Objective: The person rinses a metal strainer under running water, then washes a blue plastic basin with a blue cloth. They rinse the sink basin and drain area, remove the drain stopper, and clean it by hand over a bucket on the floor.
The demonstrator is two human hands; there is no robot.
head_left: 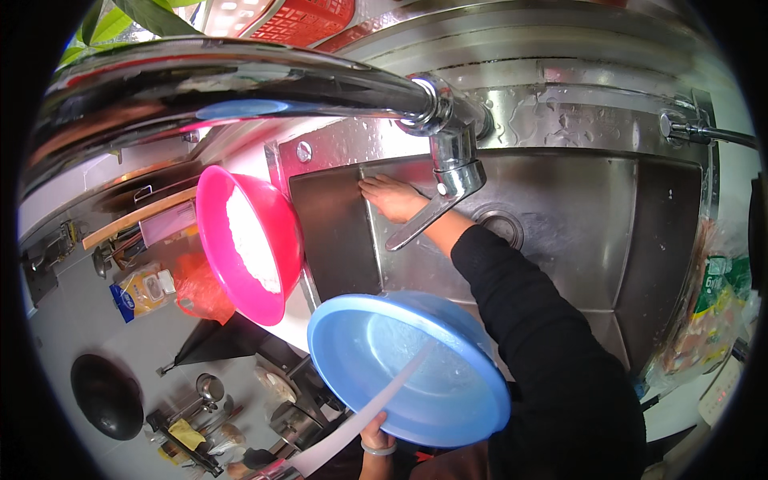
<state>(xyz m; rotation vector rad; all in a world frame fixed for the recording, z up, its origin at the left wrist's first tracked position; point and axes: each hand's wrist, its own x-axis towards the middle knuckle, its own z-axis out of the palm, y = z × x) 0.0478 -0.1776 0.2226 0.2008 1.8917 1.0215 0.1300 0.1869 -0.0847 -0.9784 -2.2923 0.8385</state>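
My left hand (375, 432), with a bracelet at its wrist, grips the near rim of a light blue plastic basin (354, 342). The basin is tilted over the near left part of a stainless steel sink (558, 210). A water stream (384, 396) from the chrome faucet (240, 84) runs into it. My right hand (393, 198), in a black sleeve, lies against the sink's inner surface near the far left corner, its fingers stretched out and holding nothing. The faucet's lever handle (423, 222) hangs in view just right of that hand.
Left of the sink stands a pink plastic bowl (288, 222) with white contents. Beyond it are a red plastic bag (207, 294), a black wok (108, 396) and utensils. Plastic packaging (690, 336) lies to the right. A red basket (306, 21) stands behind the faucet.
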